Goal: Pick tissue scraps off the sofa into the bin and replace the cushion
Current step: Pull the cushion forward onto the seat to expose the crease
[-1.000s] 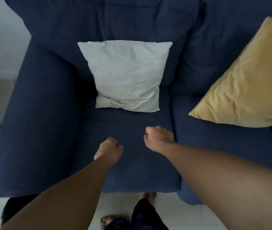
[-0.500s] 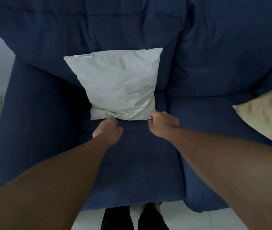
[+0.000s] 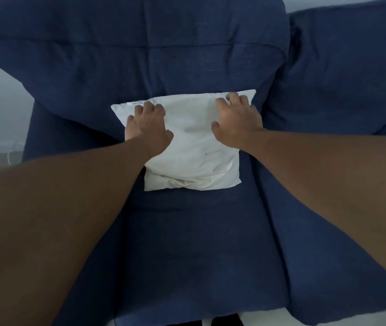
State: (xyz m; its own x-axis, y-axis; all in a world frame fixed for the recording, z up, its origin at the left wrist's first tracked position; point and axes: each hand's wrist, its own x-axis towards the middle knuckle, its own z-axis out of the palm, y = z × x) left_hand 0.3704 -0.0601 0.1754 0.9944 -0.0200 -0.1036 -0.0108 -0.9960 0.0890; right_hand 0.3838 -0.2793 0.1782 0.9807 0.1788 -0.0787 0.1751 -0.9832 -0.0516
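Moved up from the seat in half a second: left hand (image 3: 146, 128) and right hand (image 3: 235, 121) now spread flat on the white cushion (image 3: 194, 147). No scraps visible on the sofa (image 3: 187, 243); likely final patting into place

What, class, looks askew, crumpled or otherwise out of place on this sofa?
The white cushion leans against the sofa backrest slightly rotated, its top edge slanting up to the right. Its bottom edge is bunched into folds. The left hand and right hand rest on its upper corners. No tissue scraps are visible.
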